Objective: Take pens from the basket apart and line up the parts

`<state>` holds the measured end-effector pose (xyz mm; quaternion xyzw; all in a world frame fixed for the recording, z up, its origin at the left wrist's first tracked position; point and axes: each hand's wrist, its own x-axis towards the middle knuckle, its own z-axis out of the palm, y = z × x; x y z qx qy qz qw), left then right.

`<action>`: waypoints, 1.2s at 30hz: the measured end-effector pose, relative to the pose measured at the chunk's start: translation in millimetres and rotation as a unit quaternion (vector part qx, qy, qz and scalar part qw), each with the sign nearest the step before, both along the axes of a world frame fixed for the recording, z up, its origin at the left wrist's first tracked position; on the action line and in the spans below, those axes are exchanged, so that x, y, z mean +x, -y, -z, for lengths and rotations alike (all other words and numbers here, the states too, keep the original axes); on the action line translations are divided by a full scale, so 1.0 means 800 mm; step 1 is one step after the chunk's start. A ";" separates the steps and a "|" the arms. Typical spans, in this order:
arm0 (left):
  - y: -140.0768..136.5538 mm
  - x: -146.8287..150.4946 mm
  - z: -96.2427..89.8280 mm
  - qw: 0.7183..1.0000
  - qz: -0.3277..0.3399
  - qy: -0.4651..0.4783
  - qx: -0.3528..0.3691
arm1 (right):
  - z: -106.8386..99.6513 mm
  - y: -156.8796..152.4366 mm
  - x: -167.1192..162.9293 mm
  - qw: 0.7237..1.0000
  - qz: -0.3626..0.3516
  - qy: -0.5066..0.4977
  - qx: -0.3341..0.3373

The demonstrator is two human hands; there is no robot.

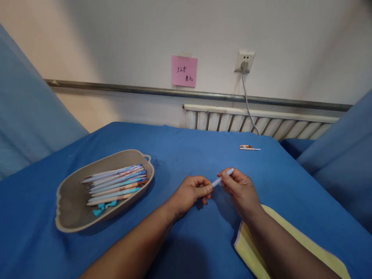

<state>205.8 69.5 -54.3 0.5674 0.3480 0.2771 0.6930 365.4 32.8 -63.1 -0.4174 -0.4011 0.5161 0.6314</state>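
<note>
Between my two hands, above the blue cloth, is a pale lilac pen (218, 181). My left hand (194, 190) pinches its lower left end between thumb and fingers. Around its upper right part, my right hand (237, 186) is closed, with the tip sticking out past the thumb. To the left of my hands stands a beige basin (69, 203) holding several pens (116, 184) in blue, white and peach. Small teal pieces (101, 208) lie below those pens in the basin.
A yellow cloth (279, 221) lies under my right forearm. Pen parts (249, 148) rest at the far right of the blue-covered table (174, 151). Behind are a radiator (232, 119), a rail, a plugged socket (244, 62) and a pink note (184, 71). Blue curtains hang at both sides.
</note>
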 end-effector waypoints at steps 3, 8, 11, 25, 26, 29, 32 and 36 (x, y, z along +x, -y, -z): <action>0.000 -0.001 -0.001 1.000 0.009 0.006 -0.025 | -0.003 0.001 -0.001 1.000 -0.003 -0.007 -0.003; 0.001 -0.003 -0.004 0.998 0.018 0.018 -0.060 | -0.004 0.001 -0.001 1.000 -0.013 -0.017 -0.001; 0.002 -0.005 -0.007 0.994 0.027 0.038 -0.101 | -0.004 0.000 0.001 0.999 -0.004 -0.035 0.009; 0.002 -0.008 -0.003 0.992 0.065 0.002 -0.107 | -0.003 -0.001 0.003 0.998 0.031 -0.052 0.026; 0.003 -0.007 -0.003 0.993 0.058 0.007 -0.102 | -0.003 -0.001 0.003 0.998 0.032 -0.052 0.026; 0.003 -0.003 -0.001 0.999 0.005 0.008 -0.051 | -0.002 -0.002 0.003 0.998 0.032 -0.046 0.021; 0.003 -0.003 0.000 0.999 0.013 -0.008 -0.043 | -0.001 -0.002 0.002 0.999 0.033 -0.038 0.012; 0.003 -0.006 -0.001 0.993 0.068 -0.004 -0.101 | -0.002 -0.002 0.001 0.998 0.038 -0.039 0.018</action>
